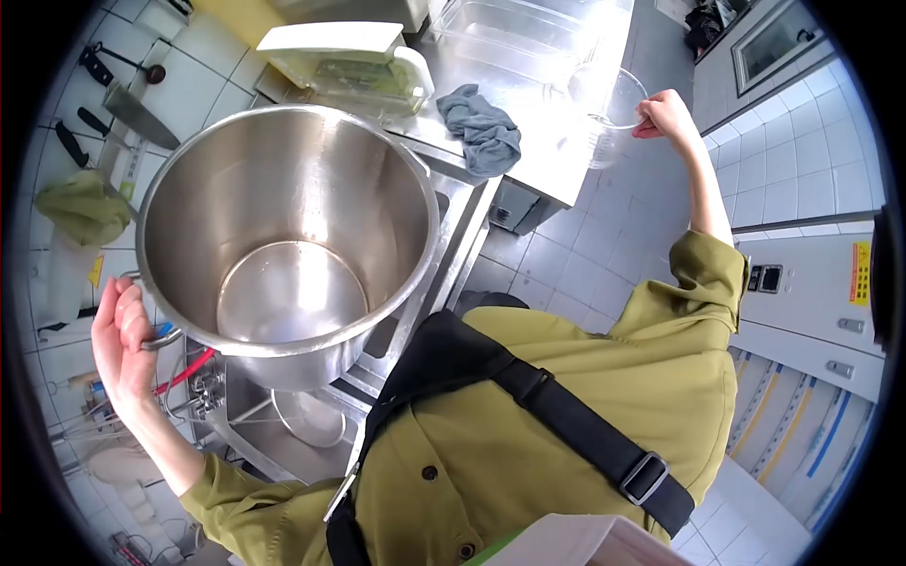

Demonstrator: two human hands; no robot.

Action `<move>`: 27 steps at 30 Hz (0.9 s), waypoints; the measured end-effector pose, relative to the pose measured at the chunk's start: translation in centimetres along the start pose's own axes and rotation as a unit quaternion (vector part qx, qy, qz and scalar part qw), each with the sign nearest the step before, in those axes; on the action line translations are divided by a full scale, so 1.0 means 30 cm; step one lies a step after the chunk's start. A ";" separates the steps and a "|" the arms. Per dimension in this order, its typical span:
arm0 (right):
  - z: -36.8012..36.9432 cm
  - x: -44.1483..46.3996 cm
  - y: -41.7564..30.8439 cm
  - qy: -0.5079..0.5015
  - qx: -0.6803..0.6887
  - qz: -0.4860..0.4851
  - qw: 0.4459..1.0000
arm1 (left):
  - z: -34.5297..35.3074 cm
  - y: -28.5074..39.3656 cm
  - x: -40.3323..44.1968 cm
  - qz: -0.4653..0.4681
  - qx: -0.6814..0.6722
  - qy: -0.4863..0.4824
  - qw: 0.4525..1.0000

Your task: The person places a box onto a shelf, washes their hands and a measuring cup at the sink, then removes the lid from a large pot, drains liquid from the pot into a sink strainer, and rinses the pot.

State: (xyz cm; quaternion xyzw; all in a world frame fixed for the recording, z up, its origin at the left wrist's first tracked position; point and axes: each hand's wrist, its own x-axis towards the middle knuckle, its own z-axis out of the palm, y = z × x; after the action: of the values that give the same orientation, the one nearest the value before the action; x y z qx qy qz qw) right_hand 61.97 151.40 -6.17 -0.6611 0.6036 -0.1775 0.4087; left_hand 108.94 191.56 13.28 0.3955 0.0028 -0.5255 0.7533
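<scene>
My left hand (125, 335) is closed around the side handle of a large stainless steel stockpot (283, 208). The pot stands over the sink area, its mouth facing me, and only bare shiny metal shows inside. Out to the right, my right hand (666, 117) grips a clear plastic jug (613, 102) near its rim. The jug is beside the corner of the steel counter; whether it touches the counter I cannot tell. A crumpled grey-blue cloth (481, 130) lies on the counter between pot and jug.
Behind the cloth stands a white-lidded pitcher (349, 71) with a handle. A clear plastic bin (514, 38) is farther back. Knives (137, 115) and a green cloth (83, 208) hang on the left wall. The sink (255, 424) holds a round metal lid-like piece (310, 417).
</scene>
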 end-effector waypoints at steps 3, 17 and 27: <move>0.050 0.099 0.093 0.010 0.079 0.030 0.996 | 0.001 -0.017 0.080 -0.023 0.026 -0.038 0.999; 0.918 -0.101 -0.165 -0.352 0.236 0.065 0.904 | -0.154 -0.141 0.282 -0.005 -0.008 0.136 0.991; 1.371 0.079 -0.364 -0.486 0.413 0.264 0.723 | -0.311 -0.163 0.121 0.074 -0.070 0.126 0.987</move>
State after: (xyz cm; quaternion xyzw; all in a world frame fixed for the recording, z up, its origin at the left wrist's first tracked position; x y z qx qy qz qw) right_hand 99.55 161.90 -23.34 -0.2359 0.3397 0.0513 0.9090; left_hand 110.51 193.62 2.44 0.4034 0.1051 -0.4130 0.8098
